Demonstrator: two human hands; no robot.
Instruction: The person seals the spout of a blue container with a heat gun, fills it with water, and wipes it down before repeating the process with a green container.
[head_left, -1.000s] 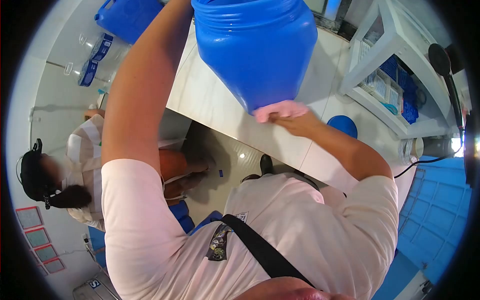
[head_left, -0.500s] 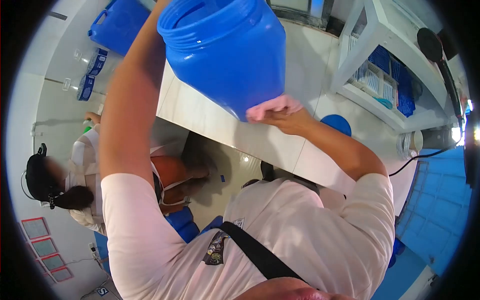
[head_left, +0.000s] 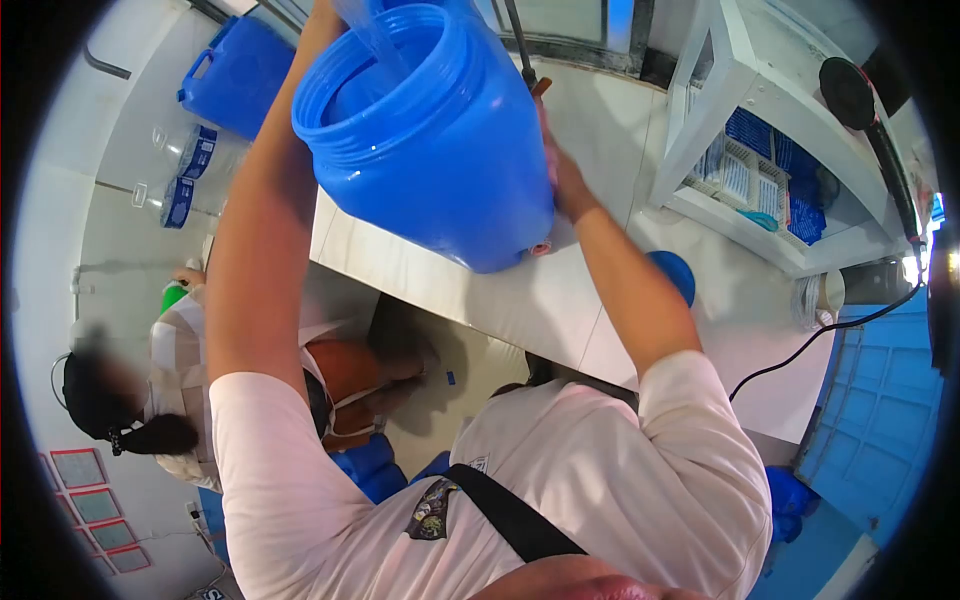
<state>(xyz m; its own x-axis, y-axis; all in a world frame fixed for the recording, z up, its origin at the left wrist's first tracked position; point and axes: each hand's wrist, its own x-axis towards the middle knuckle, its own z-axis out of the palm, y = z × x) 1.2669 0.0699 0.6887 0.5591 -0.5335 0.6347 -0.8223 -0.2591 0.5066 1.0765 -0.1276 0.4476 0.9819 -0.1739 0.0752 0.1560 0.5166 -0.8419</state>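
A large blue plastic jar (head_left: 430, 180) with a wide threaded mouth is tilted, its open mouth toward the upper left. A clear, streaky, see-through strip (head_left: 378, 42) runs into the mouth from the top edge. My left forearm (head_left: 258, 230) reaches up behind the jar, and the hand itself is hidden. Against the jar's right side rests my right hand (head_left: 563, 172), gripping it with fingers near the upper side. A sliver of pink shows between that hand and the jar. Low on the jar is a small reddish round bit (head_left: 541, 248).
Below the jar runs a white tiled counter (head_left: 540, 315), with a blue lid (head_left: 672, 278) on it. A white shelf (head_left: 775, 120) holds blue packets. Another blue jug (head_left: 238, 78) and clear bottles (head_left: 185, 180) stand left. A person (head_left: 165, 370) works at lower left.
My right hand has moved up from the jar's lower corner to its side, and the pink cloth is now mostly out of sight. The jar shifted slightly left and down. A clear strip appeared at its mouth.
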